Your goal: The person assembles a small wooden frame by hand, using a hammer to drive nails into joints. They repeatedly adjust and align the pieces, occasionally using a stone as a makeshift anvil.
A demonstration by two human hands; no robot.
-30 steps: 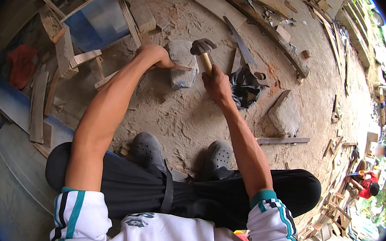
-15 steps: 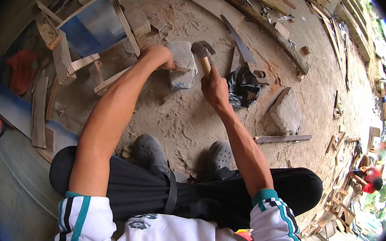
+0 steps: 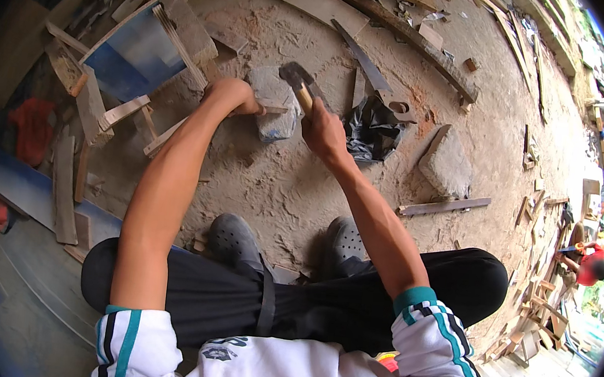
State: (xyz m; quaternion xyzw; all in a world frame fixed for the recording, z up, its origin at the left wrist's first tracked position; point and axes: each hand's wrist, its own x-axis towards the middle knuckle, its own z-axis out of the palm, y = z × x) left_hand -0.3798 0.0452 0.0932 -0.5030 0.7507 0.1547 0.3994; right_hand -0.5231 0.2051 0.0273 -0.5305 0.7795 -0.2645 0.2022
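On the sandy ground ahead stands a pale stone block (image 3: 276,128). My left hand (image 3: 234,96) is closed at its left side, pinching a small piece of wood (image 3: 275,110) that reaches over the block. The far ends of those fingers are partly hidden. My right hand (image 3: 325,132) is wrapped round the wooden handle of a claw hammer (image 3: 300,76). The hammer's dark head hangs at the block's upper right edge, a little apart from the wood piece. Whether the head touches the stone I cannot tell.
A black plastic bag (image 3: 373,131) and a handsaw (image 3: 364,57) lie right of the block. Farther right are a rough stone slab (image 3: 447,163) and a wood strip (image 3: 444,206). A blue-topped wooden piece (image 3: 139,46) stands left. A person in red (image 3: 591,264) sits far right.
My right hand has swung the hammer leftward, bringing its head closer over the block. My left hand keeps its hold on the wood piece. The whole view has shifted slightly.
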